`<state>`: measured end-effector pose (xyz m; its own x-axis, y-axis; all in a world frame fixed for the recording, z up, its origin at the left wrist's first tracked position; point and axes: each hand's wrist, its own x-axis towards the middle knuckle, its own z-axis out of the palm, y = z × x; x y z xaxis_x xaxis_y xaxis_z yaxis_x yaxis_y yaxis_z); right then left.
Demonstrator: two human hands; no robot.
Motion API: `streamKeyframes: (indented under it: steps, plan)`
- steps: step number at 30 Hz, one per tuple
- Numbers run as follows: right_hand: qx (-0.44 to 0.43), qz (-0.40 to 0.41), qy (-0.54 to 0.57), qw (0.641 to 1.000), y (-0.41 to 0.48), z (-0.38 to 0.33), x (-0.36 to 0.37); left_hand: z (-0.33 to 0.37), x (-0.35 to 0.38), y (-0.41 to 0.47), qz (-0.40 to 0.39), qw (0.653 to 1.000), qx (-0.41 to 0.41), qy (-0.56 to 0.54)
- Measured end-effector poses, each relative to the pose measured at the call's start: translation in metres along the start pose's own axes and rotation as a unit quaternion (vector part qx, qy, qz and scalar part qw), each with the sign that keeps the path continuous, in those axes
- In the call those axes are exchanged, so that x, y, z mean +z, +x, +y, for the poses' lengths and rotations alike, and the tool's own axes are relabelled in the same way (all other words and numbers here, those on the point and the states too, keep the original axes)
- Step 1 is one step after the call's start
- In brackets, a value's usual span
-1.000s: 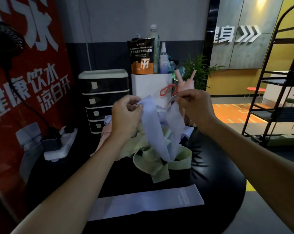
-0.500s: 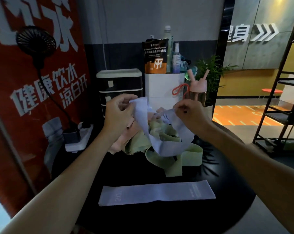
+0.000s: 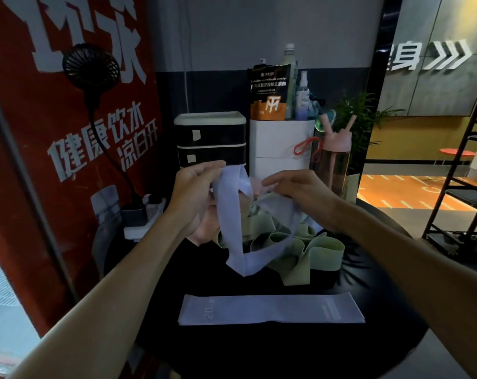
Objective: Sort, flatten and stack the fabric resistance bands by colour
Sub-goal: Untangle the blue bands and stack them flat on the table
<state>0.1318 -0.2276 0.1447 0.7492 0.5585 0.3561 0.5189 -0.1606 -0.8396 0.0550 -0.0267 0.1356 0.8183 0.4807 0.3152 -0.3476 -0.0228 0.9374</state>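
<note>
Lilac band (image 3: 229, 220) now hangs wider between my left hand (image 3: 196, 191) and right hand (image 3: 297, 187), both pinching it; it's still twisted, so not ready to stack.

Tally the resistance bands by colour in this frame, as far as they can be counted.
Purple bands: 2, the flat purple band on the table and the held purple band gripped by the left hand and right hand.
Green bands: at least 1, a tangled heap, exact count unclear.
Pink bands: at least 1, mostly hidden.
Total: at least 4.
</note>
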Motion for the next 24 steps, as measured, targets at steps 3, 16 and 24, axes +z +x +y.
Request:
streamKeyframes:
  steps: [3, 16, 24]
  plan:
    - [-0.060, -0.007, -0.090, 0.994, 0.000, -0.002, 0.005, 0.000, -0.003, -0.003, -0.032, 0.999, 0.001, 0.002]
    - [-0.107, -0.074, -0.219, 0.967, -0.014, -0.005, 0.004, 0.004, -0.021, -0.009, -0.009, 0.998, 0.030, 0.049]
    - [-0.007, -0.040, 0.063, 0.997, -0.019, -0.027, 0.008, 0.006, -0.012, -0.021, -0.075, 0.976, 0.055, 0.199]
